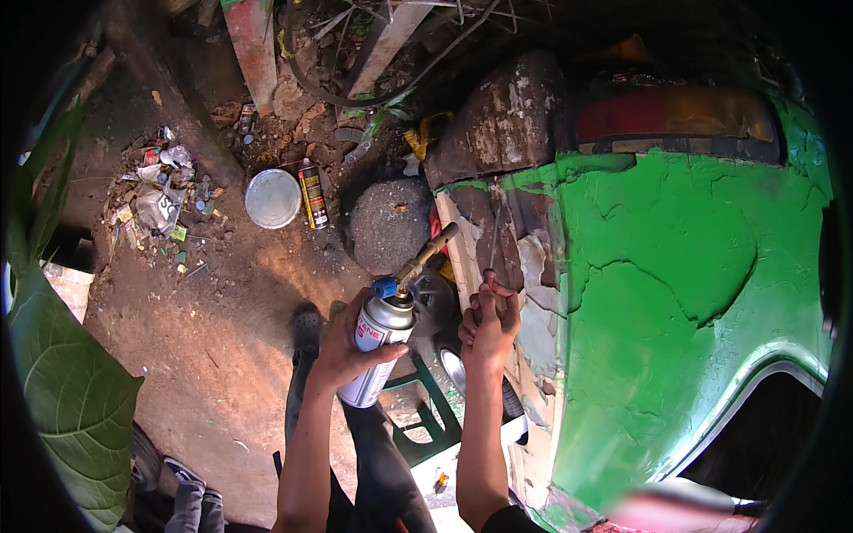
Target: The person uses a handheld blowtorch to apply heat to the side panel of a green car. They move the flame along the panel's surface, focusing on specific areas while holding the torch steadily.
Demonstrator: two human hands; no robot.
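My left hand [348, 355] is wrapped round a white gas canister with a blow torch head [384, 333]. Its brass nozzle slants up and right toward the car's edge; no flame is visible. My right hand [490, 327] is closed on a thin rod-like metal tool [495, 226], which points away from me along the stripped edge of the car body; its exact kind is unclear. Green paint on the car body [657, 240] is cracked and wrinkled. Beside my right hand, pale and brown bare patches [535, 306] show where the coating is off.
A round lidded tin [273, 199] and a yellow-black spray can [313, 194] stand beside a dark round block [389, 226]. Litter [164, 200] lies farther left. A green stool [422, 413] is below my hands. A large leaf [71, 400] and another person's shoes [184, 473] are at left.
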